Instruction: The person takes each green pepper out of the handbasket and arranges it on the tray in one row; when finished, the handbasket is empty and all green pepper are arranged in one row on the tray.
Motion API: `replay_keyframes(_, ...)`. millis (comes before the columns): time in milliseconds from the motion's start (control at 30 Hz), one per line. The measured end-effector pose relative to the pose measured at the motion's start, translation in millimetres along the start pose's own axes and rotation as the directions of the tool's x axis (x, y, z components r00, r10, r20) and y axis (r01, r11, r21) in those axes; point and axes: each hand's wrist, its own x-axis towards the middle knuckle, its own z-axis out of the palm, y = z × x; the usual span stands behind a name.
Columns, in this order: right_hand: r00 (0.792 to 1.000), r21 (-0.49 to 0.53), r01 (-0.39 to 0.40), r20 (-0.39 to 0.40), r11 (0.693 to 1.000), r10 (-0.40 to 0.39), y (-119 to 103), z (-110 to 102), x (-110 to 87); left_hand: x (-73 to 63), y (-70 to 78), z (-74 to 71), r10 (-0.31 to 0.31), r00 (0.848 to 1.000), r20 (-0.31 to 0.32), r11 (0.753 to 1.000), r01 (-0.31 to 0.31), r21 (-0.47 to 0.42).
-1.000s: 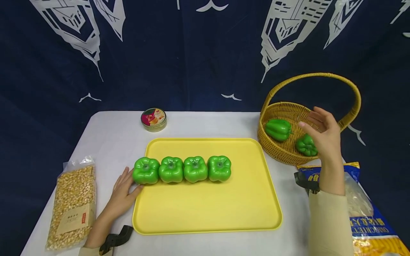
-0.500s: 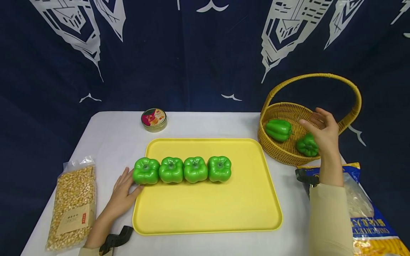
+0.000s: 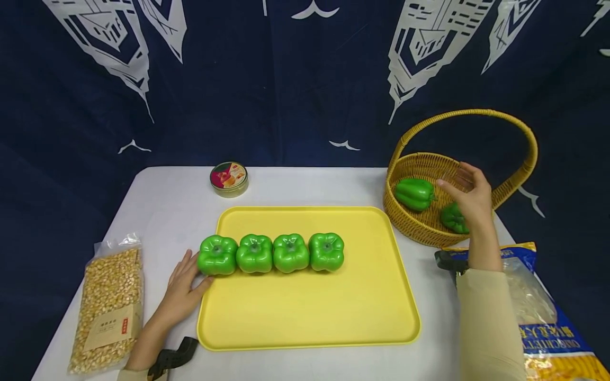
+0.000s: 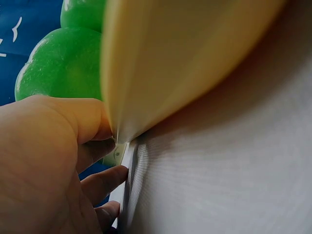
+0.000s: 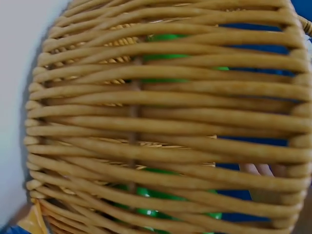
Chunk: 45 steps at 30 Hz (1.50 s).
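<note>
Four-lobed green bell peppers stand in a row on a yellow tray [image 3: 310, 312]. The leftmost bell pepper [image 3: 217, 254] sits at the tray's left rim. Beside that rim rests my left hand [image 3: 183, 291], fingers extended on the white table; in the left wrist view its fingertips lie right at the tray's edge. My right hand [image 3: 472, 198] hovers over a wicker basket [image 3: 431, 238], thumb and fingers apart with nothing between them. Inside the basket lie one bell pepper [image 3: 414, 193] on its side and another bell pepper [image 3: 452, 218], partly hidden behind the hand. Basket weave fills the right wrist view.
A bag of corn kernels [image 3: 111, 286] lies at the left. Behind the tray stands a round tin [image 3: 229, 179]. A blue and yellow pasta bag [image 3: 553, 323] lies at the right, under the right forearm. The basket's tall handle [image 3: 476, 112] arches above the right hand.
My right hand has shifted left over the basket, now covering part of the right-hand bell pepper. The left hand, the tray and the row of peppers have stayed put.
</note>
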Motion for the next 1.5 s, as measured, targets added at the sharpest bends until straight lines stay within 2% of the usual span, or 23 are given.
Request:
replay_keyframes(200,0.999,-0.035,-0.029,0.032,0.999,0.031,4,8,1.9,-1.0,-0.9,-0.2,0.001,1.000,-0.002,1.000,-0.001,0.000)
replay_keyframes(467,0.998,-0.009,0.005,0.066,1.000,-0.005,11,19,4.5,0.1,-0.5,-0.1,0.007,1.000,-0.006,1.000,-0.007,-0.001)
replay_keyframes(800,0.996,-0.016,0.002,0.084,1.000,-0.001,18,28,4.9,0.7,-1.3,1.6,0.008,1.000,-0.014,1.000,-0.008,-0.003)
replay_keyframes(1200,0.994,-0.023,-0.047,0.099,0.999,0.049,19,29,5.3,1.0,-1.3,2.1,0.005,1.000,-0.016,1.000,-0.005,-0.003)
replay_keyframes(1333,0.990,-0.036,-0.053,0.126,0.998,0.057,19,29,5.5,1.1,-1.0,2.3,0.005,1.000,-0.015,1.000,-0.005,-0.006)
replay_keyframes(1500,0.979,-0.069,-0.033,0.199,0.997,0.047,20,30,6.2,0.7,0.2,1.8,0.008,1.000,-0.016,1.000,-0.008,-0.005)
